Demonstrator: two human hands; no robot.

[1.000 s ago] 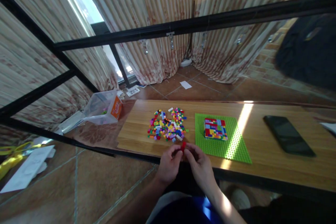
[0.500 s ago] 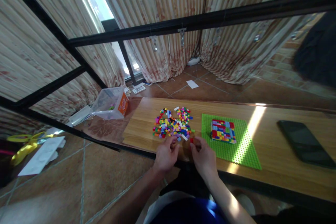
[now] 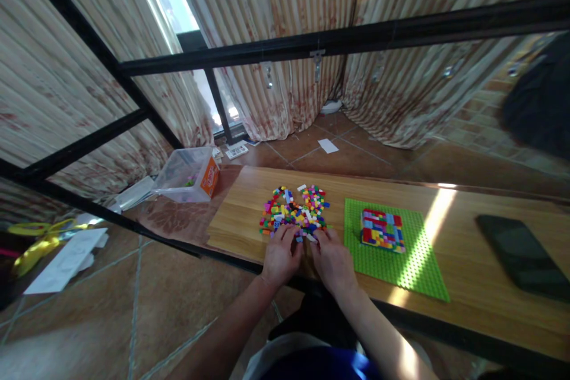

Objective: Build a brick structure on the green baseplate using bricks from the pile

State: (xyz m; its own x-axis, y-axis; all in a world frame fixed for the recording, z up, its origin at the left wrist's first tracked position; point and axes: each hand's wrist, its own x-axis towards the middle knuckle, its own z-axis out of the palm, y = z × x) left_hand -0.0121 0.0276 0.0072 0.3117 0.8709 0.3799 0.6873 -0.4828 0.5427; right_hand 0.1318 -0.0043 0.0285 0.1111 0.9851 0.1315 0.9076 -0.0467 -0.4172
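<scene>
Together, left hand (image 3: pixel 281 256) and right hand (image 3: pixel 333 261) curl at the loose bricks (image 3: pixel 291 212). Whether either grips one, I can't tell.

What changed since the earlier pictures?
Left hand and right hand, first together at a red brick, have parted and moved forward to the near edge of the loose bricks. Whether that brick was let go is hidden; the brick build, green baseplate and phone stayed put.

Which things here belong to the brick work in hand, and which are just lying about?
In use: loose bricks, with left hand and right hand at their near edge; green baseplate; brick block on it.

Apparently lying about: black phone; small white paper on the floor; clear box, though pieces inside may be bricks.
</scene>
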